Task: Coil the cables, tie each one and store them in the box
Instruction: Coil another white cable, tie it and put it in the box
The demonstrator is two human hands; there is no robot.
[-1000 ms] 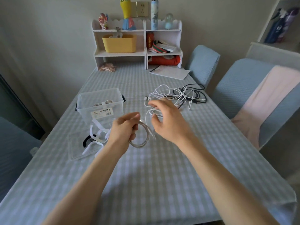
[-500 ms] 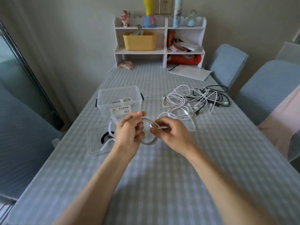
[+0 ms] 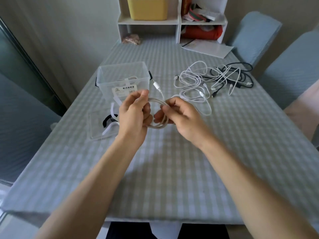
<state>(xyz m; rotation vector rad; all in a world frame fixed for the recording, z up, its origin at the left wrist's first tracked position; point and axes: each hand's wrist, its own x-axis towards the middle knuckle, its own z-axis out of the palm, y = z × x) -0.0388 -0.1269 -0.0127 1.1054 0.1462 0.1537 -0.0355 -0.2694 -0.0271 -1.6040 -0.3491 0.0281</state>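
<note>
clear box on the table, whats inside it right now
Inside the clear box lies one pale coiled cable bound with a white tie. The label on the front wall and the left hand cover the lower front, so anything there cannot be seen.

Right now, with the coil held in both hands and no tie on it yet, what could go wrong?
1. The coiled cable is kept only by the left hand and right hand; freeing one to reach the ties may let the loops spring open.
2. Its loose plug end sticks up beside the clear box and could snag its rim.
</note>
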